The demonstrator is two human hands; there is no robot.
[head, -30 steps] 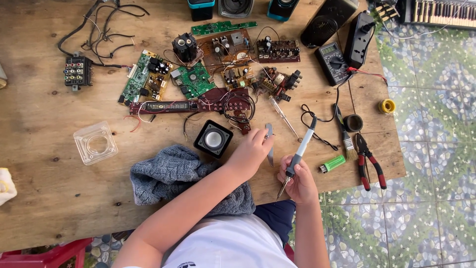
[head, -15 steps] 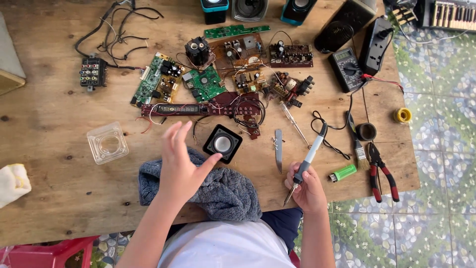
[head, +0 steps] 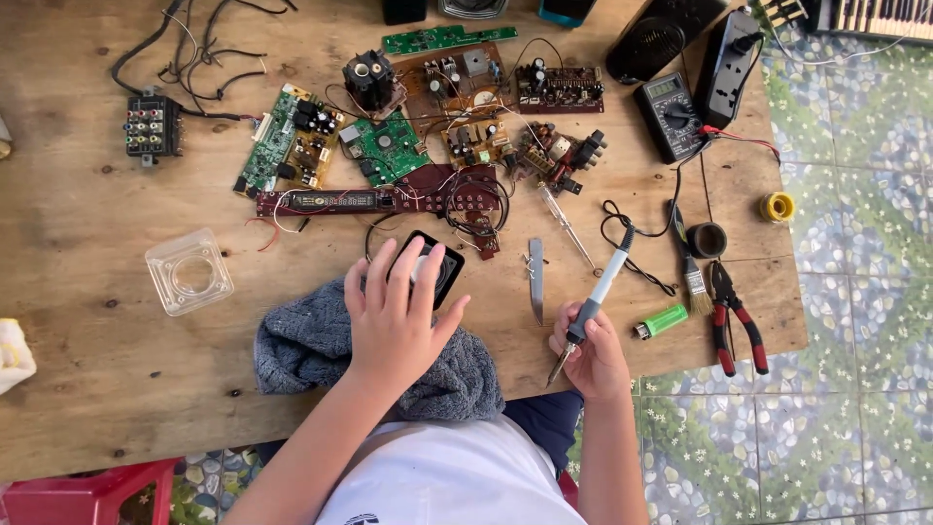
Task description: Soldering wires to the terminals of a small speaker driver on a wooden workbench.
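The clear plastic box (head: pixel 189 271) sat empty on the wooden table (head: pixel 87 369). The left hand (head: pixel 397 319) lay spread, fingers apart, over the small black speaker (head: pixel 434 268) by the grey cloth (head: pixel 311 342). The right hand (head: pixel 593 358) was clamped around the soldering iron (head: pixel 591 309), tip down.

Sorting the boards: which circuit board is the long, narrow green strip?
The green strip board at the table's far edge, above the brown boards; the other green boards are wider and sit lower left.
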